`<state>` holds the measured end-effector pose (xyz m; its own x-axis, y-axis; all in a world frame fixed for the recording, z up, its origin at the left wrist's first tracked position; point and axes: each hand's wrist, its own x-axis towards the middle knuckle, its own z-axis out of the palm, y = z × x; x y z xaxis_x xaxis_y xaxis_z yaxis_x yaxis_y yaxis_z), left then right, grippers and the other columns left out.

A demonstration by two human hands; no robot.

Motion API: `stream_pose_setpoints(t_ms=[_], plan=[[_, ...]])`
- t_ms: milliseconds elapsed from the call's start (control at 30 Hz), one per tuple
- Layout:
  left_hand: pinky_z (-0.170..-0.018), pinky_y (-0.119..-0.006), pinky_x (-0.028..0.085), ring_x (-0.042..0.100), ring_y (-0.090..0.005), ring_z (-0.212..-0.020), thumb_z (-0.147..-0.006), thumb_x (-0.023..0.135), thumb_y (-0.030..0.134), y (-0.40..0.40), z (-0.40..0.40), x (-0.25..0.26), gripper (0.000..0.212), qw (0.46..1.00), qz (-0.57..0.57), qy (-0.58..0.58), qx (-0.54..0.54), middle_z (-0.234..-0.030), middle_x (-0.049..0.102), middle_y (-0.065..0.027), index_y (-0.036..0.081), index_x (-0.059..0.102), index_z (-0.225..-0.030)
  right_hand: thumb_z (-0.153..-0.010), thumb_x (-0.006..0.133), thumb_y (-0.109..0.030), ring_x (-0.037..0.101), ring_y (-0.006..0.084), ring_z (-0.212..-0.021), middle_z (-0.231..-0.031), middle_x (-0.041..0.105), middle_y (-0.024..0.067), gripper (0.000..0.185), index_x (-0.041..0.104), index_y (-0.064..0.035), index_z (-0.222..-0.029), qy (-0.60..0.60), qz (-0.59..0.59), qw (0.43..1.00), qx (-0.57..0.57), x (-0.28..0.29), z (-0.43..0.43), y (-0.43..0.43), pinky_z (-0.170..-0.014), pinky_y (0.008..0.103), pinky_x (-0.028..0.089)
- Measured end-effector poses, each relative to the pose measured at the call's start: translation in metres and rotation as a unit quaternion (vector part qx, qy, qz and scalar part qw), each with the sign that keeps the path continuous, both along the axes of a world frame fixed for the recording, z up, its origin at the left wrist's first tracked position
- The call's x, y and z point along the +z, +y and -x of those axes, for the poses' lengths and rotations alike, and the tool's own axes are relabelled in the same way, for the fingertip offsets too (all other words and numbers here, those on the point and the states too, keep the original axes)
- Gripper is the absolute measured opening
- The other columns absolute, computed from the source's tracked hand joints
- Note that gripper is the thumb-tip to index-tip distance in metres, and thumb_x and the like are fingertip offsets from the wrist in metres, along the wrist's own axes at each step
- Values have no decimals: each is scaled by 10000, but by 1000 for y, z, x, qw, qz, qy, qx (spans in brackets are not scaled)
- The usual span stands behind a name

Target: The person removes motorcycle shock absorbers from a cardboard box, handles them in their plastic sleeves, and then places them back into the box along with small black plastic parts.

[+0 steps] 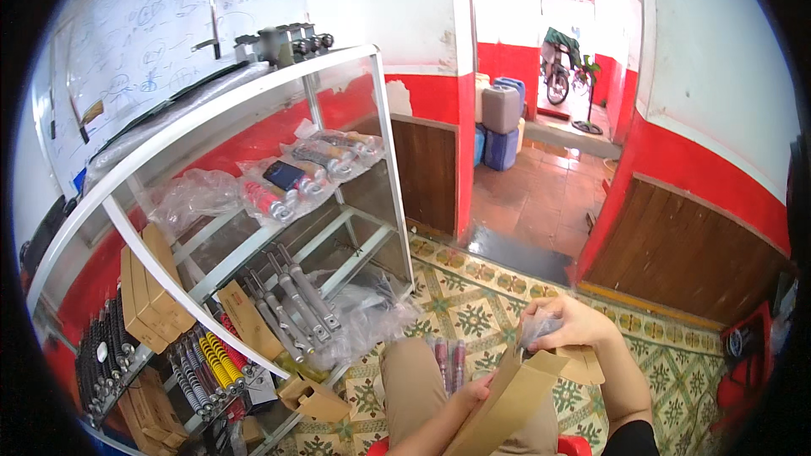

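An opened long cardboard box lies tilted over my lap, its flaps spread at the far end. My left hand grips the box along its left side; the fingers under it are hidden. At the open end, my right hand holds a plastic-wrapped part, which sticks out of the box. The rest of that part is hidden inside. Beyond my left knee, a pair of dark red tubular parts in clear wrap lies on the patterned tile floor.
At left stands a metal-framed shelf with wrapped shock absorbers, grey fork legs, coloured springs and cardboard boxes. A small open carton lies by its base. Plastic jerrycans stand beyond the doorway; a red stool is under me.
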<state>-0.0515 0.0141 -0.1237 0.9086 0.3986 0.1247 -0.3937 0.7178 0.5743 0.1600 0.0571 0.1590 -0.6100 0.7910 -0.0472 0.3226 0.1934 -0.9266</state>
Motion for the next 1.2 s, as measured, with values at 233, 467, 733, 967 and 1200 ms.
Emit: stream_pose_setpoints(t_ms=[233, 467, 733, 967, 1200], plan=[[-953, -403, 492, 582, -231, -1193, -699, 901, 355, -6, 9, -28, 1099, 999, 1, -17, -37, -1293, 585, -150, -35, 273, -1511, -704, 871, -227, 642, 203, -964, -1063, 673, 89, 283, 762, -11, -852, -56, -59, 996, 35, -1, 8, 0, -831, 316, 500], [-861, -448, 539, 633, -260, -1112, -761, 851, 327, -13, -3, -75, 1088, 971, -4, -206, -125, -1182, 626, -202, -106, 195, -1513, -705, 868, -250, 648, 205, -947, -1039, 675, 83, 300, 768, -23, -874, -67, -89, 993, 34, -2, 3, -3, -806, 320, 511], [-768, -416, 567, 669, -273, -952, -1006, 546, 314, -21, 22, -87, 649, 993, 72, -56, -81, -1115, 635, -206, -61, 318, -1483, -736, 872, -253, 638, 200, -1025, -1116, 670, 95, 335, 765, -35, -967, -36, -60, 996, 54, -7, 6, -6, -866, 331, 504], [-686, -415, 547, 639, -300, -786, -993, 538, 394, -23, 37, -62, 616, 998, 39, -51, -6, -938, 604, -193, -30, 393, -1416, -967, 572, -559, 590, 201, -1191, -1388, 574, 90, 712, 443, -78, -1476, 391, 143, 909, 6, -57, 5, -11, -1014, 381, 480], [-613, -416, 519, 599, -322, -658, -986, 527, 452, -22, 57, 46, 582, 971, -24, -197, 133, -801, 561, -181, 7, 453, -1354, -1063, 363, -500, 646, 265, -1126, -1309, 627, 126, 584, 527, -42, -1386, 480, 287, 798, -226, -201, 40, -74, -990, 420, 497]])
